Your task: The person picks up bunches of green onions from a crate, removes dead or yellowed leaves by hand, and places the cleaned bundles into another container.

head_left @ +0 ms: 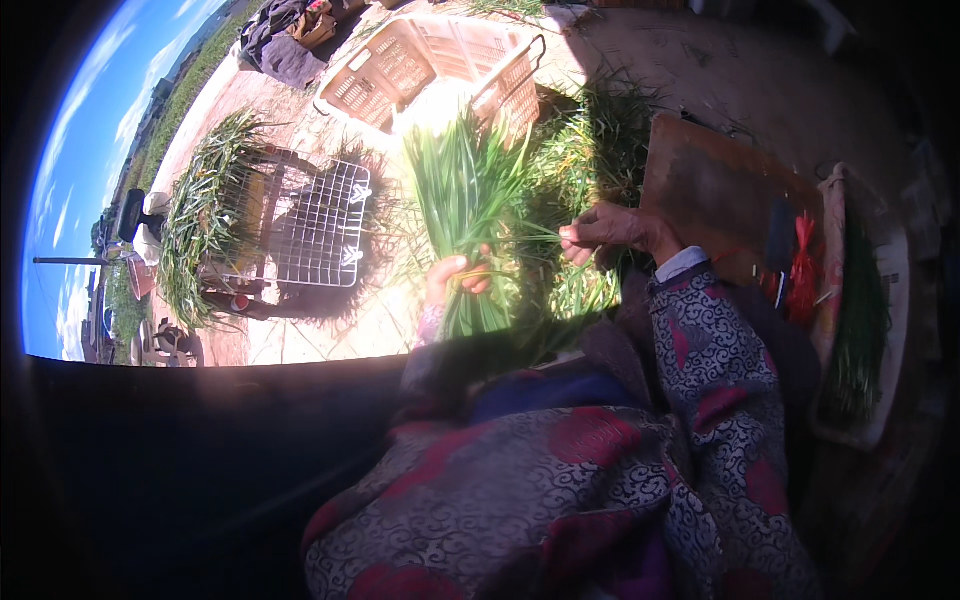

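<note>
The scene lay outdoors under a blue sky (pixel 80 130) streaked with thin cloud, and the ground (pixel 330 330) was paved in pale, reddish slabs lit by hard sun, with deep shade covering the person's lap and the whole lower part of the view. A patterned jacket sleeve (pixel 700 350) in grey and red filled the near foreground. Ahead, at the far side of the paving, a large pale plastic crate (pixel 430 60) stood tilted, and beyond it a heap of dark cloth (pixel 290 40) lay on the ground. To the left a wire rack (pixel 320 225) stood on the slabs, with a long mound of cut green stalks (pixel 200 220) piled along its left side. On the right, in shadow, a brown board (pixel 720 190) lay flat, and just beside it hung a bunch of red ties (pixel 803 270). Loose greens (pixel 590 130) were scattered on the ground between the board and the crate. In the middle, the left hand (pixel 455 280) gripped a thick bundle of long green leaves (pixel 465 190) near its base, fingers wrapped around it, the leaves fanning upward toward the crate. The right hand (pixel 610 232) was just beside the bundle, its fingers pinched narrowly on a few thin leaves pulled sideways from it.
</note>
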`<state>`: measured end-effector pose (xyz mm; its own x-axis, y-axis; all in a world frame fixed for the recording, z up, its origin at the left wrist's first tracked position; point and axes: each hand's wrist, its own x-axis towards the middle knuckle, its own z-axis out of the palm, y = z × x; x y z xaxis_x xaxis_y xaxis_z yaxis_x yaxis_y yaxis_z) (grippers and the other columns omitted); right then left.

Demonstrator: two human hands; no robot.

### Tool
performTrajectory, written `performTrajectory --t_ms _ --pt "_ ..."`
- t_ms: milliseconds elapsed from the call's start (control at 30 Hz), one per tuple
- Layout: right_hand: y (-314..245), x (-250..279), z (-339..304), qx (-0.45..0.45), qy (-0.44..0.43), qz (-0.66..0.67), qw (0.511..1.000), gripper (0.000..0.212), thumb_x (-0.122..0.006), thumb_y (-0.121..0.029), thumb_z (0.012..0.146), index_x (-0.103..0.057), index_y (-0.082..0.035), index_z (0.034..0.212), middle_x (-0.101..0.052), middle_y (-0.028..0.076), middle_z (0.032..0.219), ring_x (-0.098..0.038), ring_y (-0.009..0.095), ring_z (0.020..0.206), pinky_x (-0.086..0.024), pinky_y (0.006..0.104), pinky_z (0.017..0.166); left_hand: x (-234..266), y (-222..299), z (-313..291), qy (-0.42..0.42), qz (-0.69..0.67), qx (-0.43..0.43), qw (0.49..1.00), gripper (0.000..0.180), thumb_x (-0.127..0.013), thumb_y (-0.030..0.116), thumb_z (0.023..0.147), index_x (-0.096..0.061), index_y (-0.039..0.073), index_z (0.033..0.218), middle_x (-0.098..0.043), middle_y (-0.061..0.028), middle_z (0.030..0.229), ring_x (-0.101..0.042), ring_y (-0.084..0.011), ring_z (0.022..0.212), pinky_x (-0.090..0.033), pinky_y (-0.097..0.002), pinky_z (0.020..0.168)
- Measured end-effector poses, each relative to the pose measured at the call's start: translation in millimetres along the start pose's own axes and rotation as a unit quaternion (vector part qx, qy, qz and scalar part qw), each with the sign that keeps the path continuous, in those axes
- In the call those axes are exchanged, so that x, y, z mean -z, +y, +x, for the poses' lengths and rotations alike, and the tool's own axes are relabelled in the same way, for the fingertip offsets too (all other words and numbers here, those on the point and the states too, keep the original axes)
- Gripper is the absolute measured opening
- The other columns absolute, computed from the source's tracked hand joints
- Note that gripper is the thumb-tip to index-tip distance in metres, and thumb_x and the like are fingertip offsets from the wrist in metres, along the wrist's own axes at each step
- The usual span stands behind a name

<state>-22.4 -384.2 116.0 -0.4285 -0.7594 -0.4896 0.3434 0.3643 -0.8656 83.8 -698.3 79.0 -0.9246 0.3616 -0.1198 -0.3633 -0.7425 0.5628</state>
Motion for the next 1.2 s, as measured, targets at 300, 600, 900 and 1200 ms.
performTrajectory --t_ms 300,600,900,1200 --pt "-4.1 -55.9 65.3 0.291 0.029 0.454 0.842 0.086 -0.055 -0.07 0.085 -0.037 -0.009 0.144 -0.045 0.011 0.144 -0.043 0.026 0.13 -0.036 0.0463 0.107 -56.0 -4.9 28.2 0.094 0.461 -0.006 0.883 0.055 -0.074 -0.002 0.072 -0.054 -0.007 0.124 -0.069 -0.007 0.097 -0.064 -0.0152 0.078 -0.052 -0.0292 0.074" --pt "102.4 -32.5 112.3 0.339 0.05 0.599 0.724 0.069 -0.034 -0.056 0.101 -0.031 -0.006 0.149 -0.038 0.01 0.15 -0.039 0.02 0.134 -0.032 0.0333 0.113 -97.5 -77.6 29.9 0.131 0.911 -0.025 0.391 0.072 -0.064 0.014 0.074 -0.035 -0.002 0.138 -0.056 -0.0278 0.104 -0.064 -0.0423 0.068 -0.052 -0.0523 0.064" --pt "54.3 -52.4 66.3 0.255 0.254 0.51 0.782 0.059 -0.032 -0.053 0.102 -0.045 -0.009 0.139 -0.053 0.007 0.133 -0.052 0.02 0.121 -0.042 0.0362 0.103 -118.8 -63.5 48.7 0.042 0.961 -0.083 0.26 0.06 -0.056 0.009 0.08 -0.041 0.001 0.138 -0.041 -0.03 0.142 -0.067 -0.0324 0.07 -0.056 -0.0416 0.06" --pt "39.8 -36.3 38.1 0.223 0.263 0.423 0.838 0.059 -0.034 -0.054 0.101 -0.045 -0.01 0.138 -0.053 0.007 0.132 -0.052 0.021 0.119 -0.043 0.0367 0.101 -147.6 -59.0 47.0 -0.037 0.961 -0.16 0.221 0.085 -0.071 0.044 0.072 -0.044 -0.005 0.136 -0.033 -0.023 0.149 -0.045 -0.0375 0.123 -0.04 -0.0458 0.097"
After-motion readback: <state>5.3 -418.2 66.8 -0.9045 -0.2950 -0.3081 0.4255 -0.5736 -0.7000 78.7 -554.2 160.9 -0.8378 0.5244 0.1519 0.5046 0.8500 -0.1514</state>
